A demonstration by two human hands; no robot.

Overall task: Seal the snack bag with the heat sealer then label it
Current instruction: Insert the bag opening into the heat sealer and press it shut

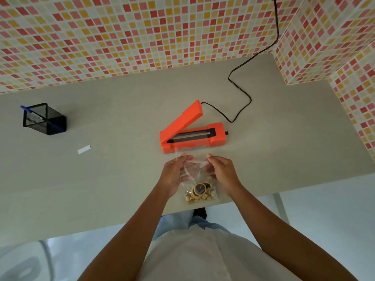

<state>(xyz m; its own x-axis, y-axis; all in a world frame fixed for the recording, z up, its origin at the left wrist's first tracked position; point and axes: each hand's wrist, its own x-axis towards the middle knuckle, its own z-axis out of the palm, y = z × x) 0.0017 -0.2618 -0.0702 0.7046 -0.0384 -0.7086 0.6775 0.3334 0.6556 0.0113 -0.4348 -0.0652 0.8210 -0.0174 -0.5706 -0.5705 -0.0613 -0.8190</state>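
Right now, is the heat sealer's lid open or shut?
Open: the heat sealer has its lid raised at an angle, sealing strip bared.

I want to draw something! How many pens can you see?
1. A blue pen leans slanted in the black mesh holder on the far left. More pens could be hidden inside the holder, but none shows.

No readable writing shows on heat sealer [192, 136] or label [84, 149].
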